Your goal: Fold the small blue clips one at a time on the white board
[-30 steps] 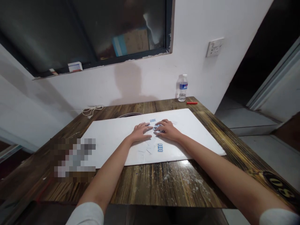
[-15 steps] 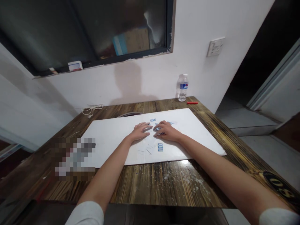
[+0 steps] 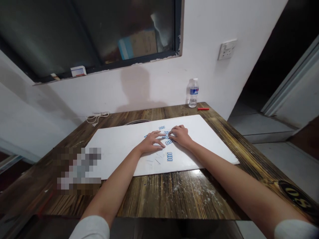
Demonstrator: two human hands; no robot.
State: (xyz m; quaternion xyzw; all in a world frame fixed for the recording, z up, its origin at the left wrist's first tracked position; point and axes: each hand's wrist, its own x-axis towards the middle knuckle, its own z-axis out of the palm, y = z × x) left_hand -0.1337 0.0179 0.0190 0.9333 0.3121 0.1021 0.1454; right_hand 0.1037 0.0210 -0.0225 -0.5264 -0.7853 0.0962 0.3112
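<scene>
Small blue-edged white rectangular pieces lie in short rows on a white board (image 3: 117, 146). My left hand (image 3: 151, 142) rests over the board with its fingers apart, the fingertips at the left end of the middle row of pieces (image 3: 165, 137). At that row's right end, my right hand (image 3: 181, 135) has bent fingers with thumb and forefinger drawn together; what they pinch is too small to make out. Just below the fingertips is a slanted row of pieces (image 3: 168, 142). A stacked group (image 3: 169, 157) lies nearer me, and another row (image 3: 161, 127) sits farther back.
Thin blue slivers or marks (image 3: 157, 160) show on the board near its front. The board lies on a dark wooden table (image 3: 164, 196). Along the back are a white cable (image 3: 97, 117), a water bottle (image 3: 193, 94) and a red pen-like stick (image 3: 203, 109). A blurred patch covers the left side.
My right hand has shifted slightly back and right, its fingers drawing together and uncovering rows of pieces. My left hand has moved a little right, its fingertips now at the middle row.
</scene>
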